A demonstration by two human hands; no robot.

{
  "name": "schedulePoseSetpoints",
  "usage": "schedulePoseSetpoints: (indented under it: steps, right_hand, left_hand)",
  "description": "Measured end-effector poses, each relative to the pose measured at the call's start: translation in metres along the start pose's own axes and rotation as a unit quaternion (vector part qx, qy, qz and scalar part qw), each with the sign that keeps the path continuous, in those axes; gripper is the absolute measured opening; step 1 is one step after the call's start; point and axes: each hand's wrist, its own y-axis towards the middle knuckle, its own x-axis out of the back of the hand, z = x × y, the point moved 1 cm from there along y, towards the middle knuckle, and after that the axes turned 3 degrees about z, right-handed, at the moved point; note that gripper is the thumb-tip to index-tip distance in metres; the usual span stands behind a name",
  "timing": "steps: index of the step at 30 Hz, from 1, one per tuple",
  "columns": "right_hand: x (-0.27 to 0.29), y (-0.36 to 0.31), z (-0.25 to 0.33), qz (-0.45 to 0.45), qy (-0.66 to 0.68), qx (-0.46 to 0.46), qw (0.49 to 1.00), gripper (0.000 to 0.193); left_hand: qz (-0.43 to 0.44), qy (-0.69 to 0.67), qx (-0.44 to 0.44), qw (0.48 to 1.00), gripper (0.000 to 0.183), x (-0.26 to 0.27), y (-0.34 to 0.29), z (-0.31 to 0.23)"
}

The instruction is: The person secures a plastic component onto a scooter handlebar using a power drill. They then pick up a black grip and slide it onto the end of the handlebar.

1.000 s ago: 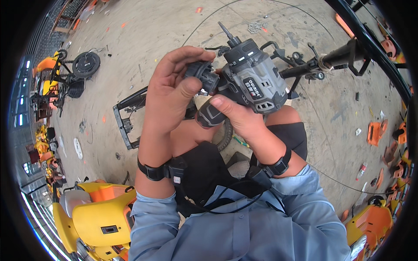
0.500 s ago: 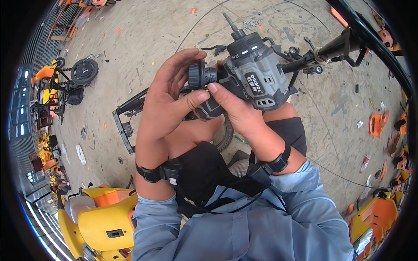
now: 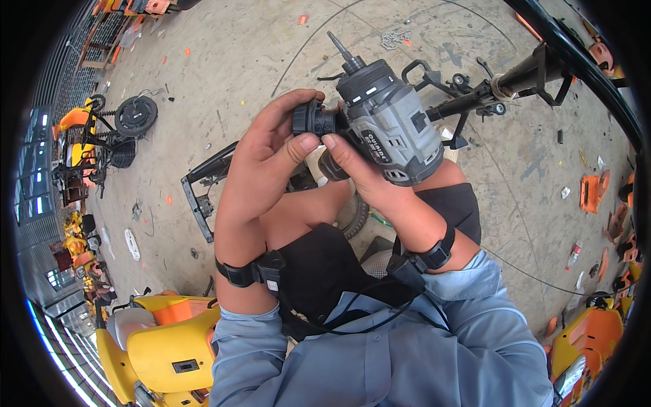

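Note:
My right hand (image 3: 371, 178) is wrapped round a grey and black cordless drill (image 3: 407, 132), whose bit (image 3: 339, 46) points away and to the left. Its thumb tip touches the narrow end of a ribbed black round plastic part (image 3: 310, 119). That part is pinched by my left hand (image 3: 249, 173), thumb below and fingers curled round its far side. Both thumbs nearly meet beneath it. The drill's handle is mostly hidden behind my right hand. A black strap sits round each forearm.
Black frame tubing (image 3: 529, 76) crosses at the far right, and a dark metal frame (image 3: 193, 193) lies left of my knees. A yellow scooter (image 3: 163, 342) stands near left; beyond it is a bike with a black wheel (image 3: 135, 117). A chain (image 3: 395, 39) lies on the concrete.
The drill has tilted and shifted slightly left and nearer, its bit swinging left. The black part has turned a little between my fingers; both hands keep their holds.

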Motion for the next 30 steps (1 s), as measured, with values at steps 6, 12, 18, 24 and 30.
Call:
schedulePoseSetpoints:
  steps: [6,12,18,24,30]
  right_hand:
    - [0.0,0.002,-0.009,-0.001,-0.036,0.036,0.999,0.027]
    - [0.003,0.002,-0.002,0.014,-0.088,0.038,0.995,0.025]
    - [0.005,0.001,-0.003,0.088,-0.132,0.026,0.987,0.028]
    - [0.008,-0.002,-0.023,0.132,-0.177,0.048,0.974,0.045]
    - [0.006,-0.001,-0.012,0.078,-0.167,0.051,0.982,0.038]
  left_hand:
    - [-0.033,0.04,0.029,0.998,0.046,-0.005,0.0,-0.003]
    - [-0.107,0.159,0.086,0.978,0.044,-0.01,0.002,-0.005]
    - [-0.137,0.124,0.179,0.966,0.06,-0.012,0.008,-0.008]
    - [-0.146,0.121,0.305,0.933,0.07,-0.007,0.008,-0.014]
    - [-0.153,0.149,0.205,0.955,0.063,-0.007,0.007,-0.004]
